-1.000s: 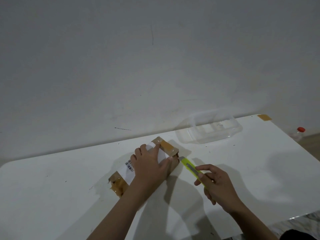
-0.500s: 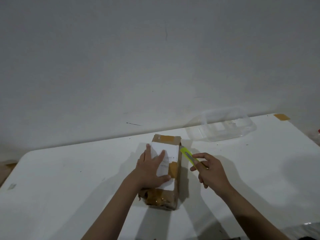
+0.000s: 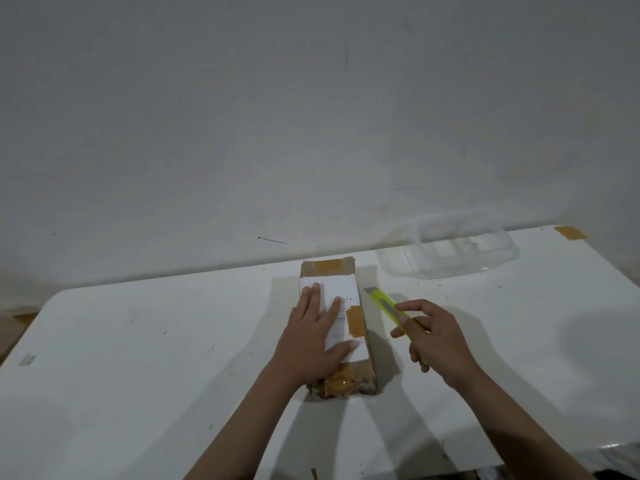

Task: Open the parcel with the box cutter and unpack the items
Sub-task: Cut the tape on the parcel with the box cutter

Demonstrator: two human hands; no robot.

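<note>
A brown cardboard parcel with a white label and tan tape lies lengthwise on the white table. My left hand presses flat on its top, fingers spread over the label. My right hand holds a yellow-green box cutter just right of the parcel. Its blade end points up and left, close to the parcel's right side without touching it.
A clear plastic container sits at the back right of the table, near the grey wall. A tan tape patch marks the far right corner. The table's near right edge is close to my right forearm.
The parcel was turned from diagonal to lengthwise under my left hand. My right hand with the box cutter stayed beside its right edge.
</note>
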